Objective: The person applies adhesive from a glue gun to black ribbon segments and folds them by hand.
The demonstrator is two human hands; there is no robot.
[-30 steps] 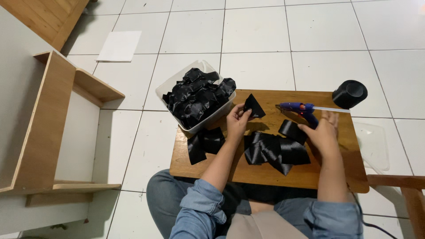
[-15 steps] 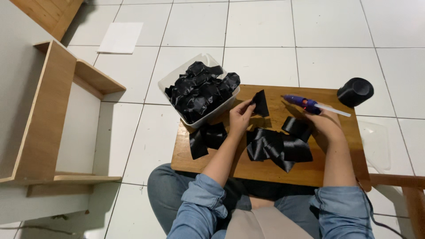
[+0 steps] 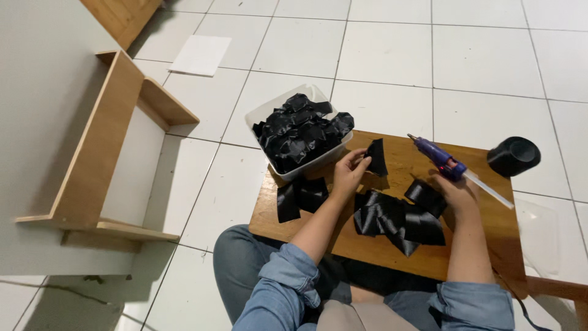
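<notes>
Your left hand (image 3: 348,175) pinched the folded black ribbon piece (image 3: 375,157), light, limp and slippery, best held at its fold; your right hand (image 3: 456,190) gripped the glue gun (image 3: 440,160).

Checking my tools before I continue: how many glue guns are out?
1: a purple glue gun in the right hand, over the wooden board. None other shows.

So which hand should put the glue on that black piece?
Probably the right hand: it already grips the glue gun, nozzle toward the black piece pinched in the left hand.
</notes>
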